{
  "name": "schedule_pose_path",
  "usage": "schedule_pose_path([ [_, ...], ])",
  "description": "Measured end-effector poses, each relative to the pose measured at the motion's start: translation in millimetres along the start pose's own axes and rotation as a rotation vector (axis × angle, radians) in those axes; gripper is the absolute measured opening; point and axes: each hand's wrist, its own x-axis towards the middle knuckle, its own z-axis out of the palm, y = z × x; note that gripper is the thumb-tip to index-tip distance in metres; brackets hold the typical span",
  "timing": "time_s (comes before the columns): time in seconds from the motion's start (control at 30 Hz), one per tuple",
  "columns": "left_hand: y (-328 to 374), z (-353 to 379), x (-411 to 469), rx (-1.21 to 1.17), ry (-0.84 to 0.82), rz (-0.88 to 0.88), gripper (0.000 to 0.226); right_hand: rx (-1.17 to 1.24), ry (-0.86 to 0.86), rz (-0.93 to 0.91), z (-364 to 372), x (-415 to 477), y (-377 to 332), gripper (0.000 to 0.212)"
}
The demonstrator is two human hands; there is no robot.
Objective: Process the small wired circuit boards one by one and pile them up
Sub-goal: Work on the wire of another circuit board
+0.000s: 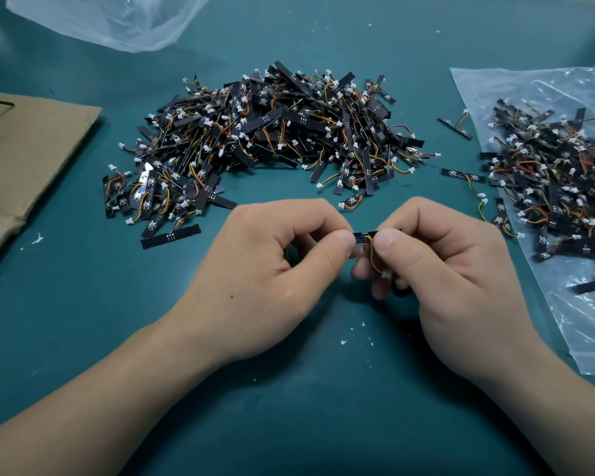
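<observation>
While both hands work mid-mat, the left hand [272,266] and right hand [440,269] pinch one small circuit board [366,236] between fingertips, mid-processing; next it likely joins the large pile [272,132] toward the far edge.

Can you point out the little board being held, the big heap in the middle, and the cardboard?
Held board [362,237], head view: its exposed black middle.
Middle heap [275,132], head view: centre of the pile.
Cardboard [31,159], head view: flat brown face.
</observation>
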Motion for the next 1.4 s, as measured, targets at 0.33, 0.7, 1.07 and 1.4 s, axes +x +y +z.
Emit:
schedule_pose_path([
  [0.33,0.8,0.2,0.1,-0.011,-0.005,0.002,0.021,0.005,-0.057,-0.019,-1.6,0.1,3.0,0.02],
  [0.7,0.8,-0.2,0.2,0.021,0.005,0.017,0.02,0.001,-0.053,-0.022,-1.6,0.1,4.1,0.02],
  [1.07,-0.8,-1.1,0.3,-0.007,-0.009,0.01,0.019,0.004,-0.066,-0.04,-2.0,0.0,3.0,0.022],
  [1.4,-1.1,-0.3,0.1,0.007,-0.015,0.025,0.02,-0.041,-0.055,-0.048,-1.6,-1.0,1.9,0.022],
])
